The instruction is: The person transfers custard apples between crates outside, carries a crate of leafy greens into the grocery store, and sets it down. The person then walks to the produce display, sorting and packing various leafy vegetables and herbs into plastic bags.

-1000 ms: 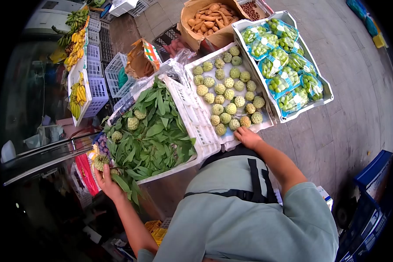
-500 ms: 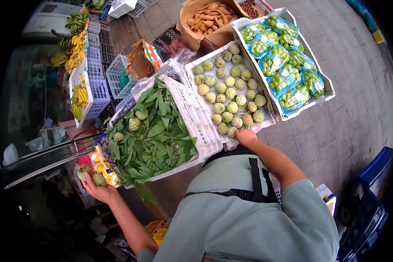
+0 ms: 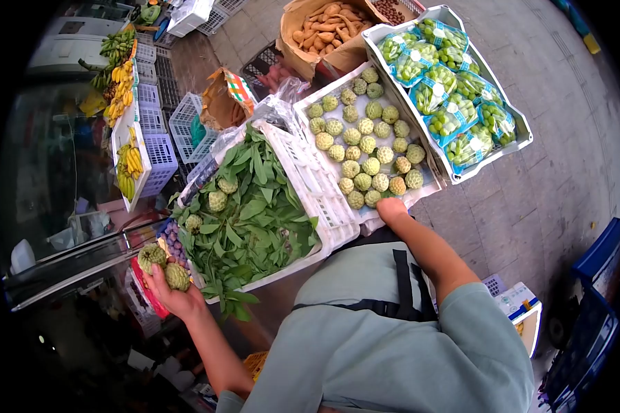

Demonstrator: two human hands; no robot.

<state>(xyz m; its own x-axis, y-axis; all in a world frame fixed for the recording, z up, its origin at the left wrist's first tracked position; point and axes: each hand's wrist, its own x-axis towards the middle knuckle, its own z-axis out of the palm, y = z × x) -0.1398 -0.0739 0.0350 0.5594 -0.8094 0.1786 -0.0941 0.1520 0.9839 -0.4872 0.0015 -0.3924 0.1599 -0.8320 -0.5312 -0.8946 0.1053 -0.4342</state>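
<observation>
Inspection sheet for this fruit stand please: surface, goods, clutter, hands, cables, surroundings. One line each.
Surface: fruit tray beside white crate, pale liner showing between fruits.
Goods: knobbly green fruits in rough rows in the tray; leaves in the crate, a few fruits among them.
Clutter: crumpled clear plastic behind the crate, open paper bag beyond.
Left hand: holds two knobbly fruits.
Right hand: at the tray's near edge; grip unclear.
Cables: nothing seen.
Surroundings: bagged grapes, brown roots, bananas, grey paving.
</observation>
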